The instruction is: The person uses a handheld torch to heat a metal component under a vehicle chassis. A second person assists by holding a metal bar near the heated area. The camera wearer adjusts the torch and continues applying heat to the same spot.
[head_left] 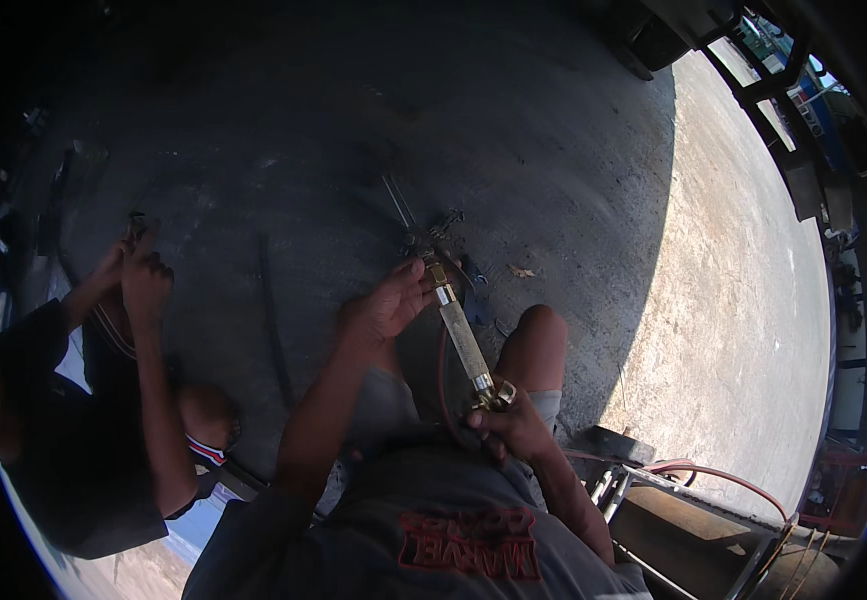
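I hold a gas cutting torch [463, 340] with a knurled brass handle over my knees. My left hand [388, 305] grips its front end by the brass valve body [433, 262], from which thin metal tubes [398, 205] run forward over the dark floor. My right hand [513, 422] is closed around the rear end of the handle, where a red hose [441, 375] joins it. Both hands are shut on the torch.
A second person crouches at the left, both hands [138, 265] raised on a small object. A dark bar [271, 320] lies on the concrete between us. A metal frame with hoses [693, 480] stands at my right. Sunlit concrete [743, 300] spreads to the right.
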A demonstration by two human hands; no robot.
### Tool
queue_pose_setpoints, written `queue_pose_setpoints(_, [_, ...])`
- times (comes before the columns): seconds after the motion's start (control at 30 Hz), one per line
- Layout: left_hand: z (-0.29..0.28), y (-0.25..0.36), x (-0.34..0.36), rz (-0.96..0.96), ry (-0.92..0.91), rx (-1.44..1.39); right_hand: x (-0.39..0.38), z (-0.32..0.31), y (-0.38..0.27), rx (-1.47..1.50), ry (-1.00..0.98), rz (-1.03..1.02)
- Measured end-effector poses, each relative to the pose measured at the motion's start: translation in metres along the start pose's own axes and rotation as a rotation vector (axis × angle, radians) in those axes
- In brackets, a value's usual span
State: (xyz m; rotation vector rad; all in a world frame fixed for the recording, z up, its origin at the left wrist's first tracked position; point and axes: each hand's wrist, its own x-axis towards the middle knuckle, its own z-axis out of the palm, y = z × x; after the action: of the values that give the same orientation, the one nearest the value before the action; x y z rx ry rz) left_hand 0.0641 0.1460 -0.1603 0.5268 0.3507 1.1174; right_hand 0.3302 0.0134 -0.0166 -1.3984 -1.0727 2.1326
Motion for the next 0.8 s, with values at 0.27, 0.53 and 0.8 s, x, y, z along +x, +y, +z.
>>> queue_pose_setpoints(0.27, [0.061, 0.049, 0.015, 0.214, -0.136, -0.255, 0.015, -0.004, -0.014, -0.064, -0.311, -0.173])
queue_pose_setpoints(0.53, [0.107, 0.083, 0.040, 0.168, 0.219, 0.232, 0.027, 0.000, 0.005, -0.499, 0.132, -0.726])
queue_pose_setpoints(0.8, [0.111, 0.086, -0.016, 0.358, 0.146, 0.304, 0.026, 0.004, 0.030, -0.518, 0.257, -0.729])
